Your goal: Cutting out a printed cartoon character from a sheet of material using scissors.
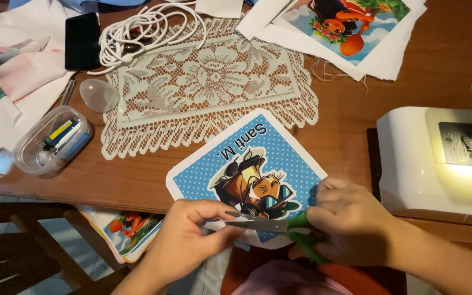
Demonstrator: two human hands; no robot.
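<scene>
At the near edge of the worktop [345, 98], the right hand [350, 224] grips green-handled scissors [271, 224], fingers closed through the loops, blades pointing left and nearly shut. The left hand [192, 237] pinches the lower margin of a printed fabric patch [252, 175], blue-dotted with a cartoon figure, holding it taut over the worktop's edge. The patch's white border looks trimmed and rounded along the top and sides; the bottom edge, partly hidden by both hands, seems yet to be cut. Beyond lie a lace doily [203, 87], a white cord [143, 33] and a clear plastic box [53, 142]. A sewing machine [438, 158] crowds the right; open room remains leftward.
</scene>
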